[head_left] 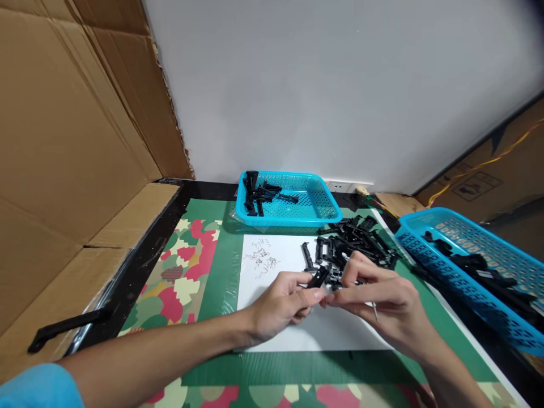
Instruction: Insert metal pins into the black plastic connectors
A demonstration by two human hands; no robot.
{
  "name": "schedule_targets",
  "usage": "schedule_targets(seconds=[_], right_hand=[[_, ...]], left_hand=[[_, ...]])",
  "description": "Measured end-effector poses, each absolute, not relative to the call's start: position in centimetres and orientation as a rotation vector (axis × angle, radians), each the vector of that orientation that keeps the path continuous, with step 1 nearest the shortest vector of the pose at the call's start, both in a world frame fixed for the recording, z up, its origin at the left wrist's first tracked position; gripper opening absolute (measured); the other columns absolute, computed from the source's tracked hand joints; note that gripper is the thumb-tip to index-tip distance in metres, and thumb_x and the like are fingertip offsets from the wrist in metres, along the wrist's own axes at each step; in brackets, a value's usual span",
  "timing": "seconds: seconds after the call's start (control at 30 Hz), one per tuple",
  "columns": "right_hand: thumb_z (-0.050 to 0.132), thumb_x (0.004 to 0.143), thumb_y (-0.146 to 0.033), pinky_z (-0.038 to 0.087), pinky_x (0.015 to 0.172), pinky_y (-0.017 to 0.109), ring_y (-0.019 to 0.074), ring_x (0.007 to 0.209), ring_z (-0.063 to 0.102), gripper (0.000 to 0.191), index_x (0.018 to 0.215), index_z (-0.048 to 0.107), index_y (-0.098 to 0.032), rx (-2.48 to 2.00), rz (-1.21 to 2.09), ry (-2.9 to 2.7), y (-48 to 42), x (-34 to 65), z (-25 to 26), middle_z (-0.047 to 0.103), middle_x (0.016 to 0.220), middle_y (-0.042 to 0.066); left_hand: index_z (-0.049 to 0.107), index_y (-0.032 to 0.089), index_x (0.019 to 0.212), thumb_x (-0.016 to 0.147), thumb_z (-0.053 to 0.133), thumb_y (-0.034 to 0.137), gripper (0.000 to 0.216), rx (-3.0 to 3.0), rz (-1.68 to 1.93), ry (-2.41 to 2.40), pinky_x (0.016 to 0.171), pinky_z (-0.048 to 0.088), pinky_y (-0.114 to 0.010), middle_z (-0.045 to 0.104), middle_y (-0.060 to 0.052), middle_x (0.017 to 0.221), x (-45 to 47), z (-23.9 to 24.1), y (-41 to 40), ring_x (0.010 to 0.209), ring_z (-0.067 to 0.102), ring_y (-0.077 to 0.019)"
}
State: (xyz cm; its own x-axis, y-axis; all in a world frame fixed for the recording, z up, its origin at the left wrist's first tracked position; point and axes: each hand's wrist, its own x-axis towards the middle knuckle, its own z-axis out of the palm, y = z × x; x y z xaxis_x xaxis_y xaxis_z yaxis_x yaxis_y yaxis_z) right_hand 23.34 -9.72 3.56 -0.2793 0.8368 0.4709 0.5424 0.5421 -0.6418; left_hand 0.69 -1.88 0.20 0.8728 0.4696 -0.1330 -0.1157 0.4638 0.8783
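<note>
My left hand [289, 300] is closed around a small black plastic part [319, 276], which juts up between thumb and fingers. My right hand [378, 289] meets it from the right, thumb and fingertips pinched together at the part's lower end. A thin metal rod [375, 311] sticks out below the fingers of that hand; its other end is hidden. Both hands are above a white sheet [272, 334]. Thin, tangled wire-like pieces [261, 259] lie on the sheet's left side. Just beyond my hands spreads a pile of black plastic parts [357, 238].
A blue basket [289, 222] with several black parts stands by the wall. Another blue basket [467, 289] holding black parts is at the right. Cardboard [76, 113] rises on the left, and a black handle-like piece [68, 328] lies there. A power socket [340, 186] is behind.
</note>
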Motion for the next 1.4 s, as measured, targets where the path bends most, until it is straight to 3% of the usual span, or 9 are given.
schedule_targets(seconds=[0.1,0.33,0.5,0.63,0.83,0.97,1.23,1.4], right_hand=[[0.075,0.101,-0.016,0.046,0.065,0.033,0.0196,0.077,0.058,0.022,0.108,0.088,-0.033,-1.123,0.463,-1.983,-9.6,23.2,3.7,0.065,0.082,0.004],[0.076,0.102,-0.027,0.048,0.069,0.034,0.0203,0.076,0.060,0.007,0.103,0.083,-0.027,-1.356,0.527,-1.857,-10.3,21.6,4.3,0.069,0.079,0.003],[0.068,0.107,-0.037,0.050,0.066,0.032,0.0202,0.074,0.063,0.021,0.097,0.082,-0.024,-1.497,0.603,-1.656,-11.7,20.0,3.6,0.070,0.078,0.004],[0.071,0.104,-0.043,0.051,0.061,0.029,0.0194,0.070,0.064,0.025,0.098,0.084,-0.022,-1.564,0.636,-1.503,-12.2,18.8,2.9,0.070,0.075,0.004],[0.074,0.099,-0.052,0.045,0.053,0.029,0.0184,0.062,0.059,0.033,0.090,0.080,-0.021,-1.673,0.626,-1.315,-12.6,18.4,1.6,0.072,0.074,0.004],[0.071,0.102,-0.046,0.046,0.056,0.031,0.0189,0.063,0.059,0.027,0.091,0.079,-0.023,-1.723,0.402,-1.372,-13.2,19.0,2.2,0.069,0.073,0.004],[0.065,0.105,-0.031,0.047,0.061,0.033,0.0197,0.068,0.062,0.015,0.094,0.073,-0.024,-1.795,0.176,-1.704,-14.2,19.0,3.5,0.068,0.078,0.004],[0.067,0.102,-0.034,0.045,0.056,0.031,0.0184,0.062,0.061,0.018,0.089,0.074,-0.023,-1.918,0.302,-1.641,-15.3,18.9,2.6,0.070,0.076,0.004]], left_hand=[[0.059,0.017,0.094,0.090,0.079,0.063,0.051,1.026,0.363,0.378,0.054,0.019,-0.025,0.044,0.007,0.071,0.8,0.0,-1.9,0.057,0.027,-0.0072],[0.060,0.016,0.099,0.097,0.074,0.061,0.048,1.071,0.475,0.377,0.057,0.023,-0.024,0.042,0.006,0.075,0.6,-0.7,-2.5,0.061,0.030,-0.0077],[0.063,0.014,0.107,0.106,0.064,0.055,0.041,1.231,0.593,0.403,0.076,0.041,-0.028,0.055,-0.002,0.091,0.5,-0.4,-3.2,0.084,0.049,-0.0153],[0.062,0.015,0.105,0.108,0.061,0.054,0.039,1.276,0.633,0.423,0.080,0.043,-0.029,0.057,-0.003,0.093,0.7,-0.5,-3.3,0.088,0.051,-0.0177],[0.063,0.015,0.103,0.110,0.056,0.051,0.037,1.378,0.551,0.501,0.072,0.038,-0.027,0.052,0.001,0.085,0.4,0.1,-3.3,0.079,0.046,-0.0153],[0.067,0.015,0.093,0.111,0.049,0.050,0.043,1.496,0.464,0.595,0.066,0.032,-0.028,0.041,0.004,0.071,0.1,0.5,-3.4,0.068,0.039,-0.0142],[0.042,0.021,0.065,0.113,0.042,0.050,0.056,1.810,0.450,0.633,0.060,0.020,-0.031,0.033,0.005,0.061,0.0,-0.3,-4.0,0.059,0.027,-0.0128],[0.051,0.020,0.057,0.114,0.040,0.061,0.071,2.144,0.371,0.641,0.060,0.014,-0.033,0.031,0.004,0.054,-0.3,0.2,-4.6,0.052,0.018,-0.0124]])
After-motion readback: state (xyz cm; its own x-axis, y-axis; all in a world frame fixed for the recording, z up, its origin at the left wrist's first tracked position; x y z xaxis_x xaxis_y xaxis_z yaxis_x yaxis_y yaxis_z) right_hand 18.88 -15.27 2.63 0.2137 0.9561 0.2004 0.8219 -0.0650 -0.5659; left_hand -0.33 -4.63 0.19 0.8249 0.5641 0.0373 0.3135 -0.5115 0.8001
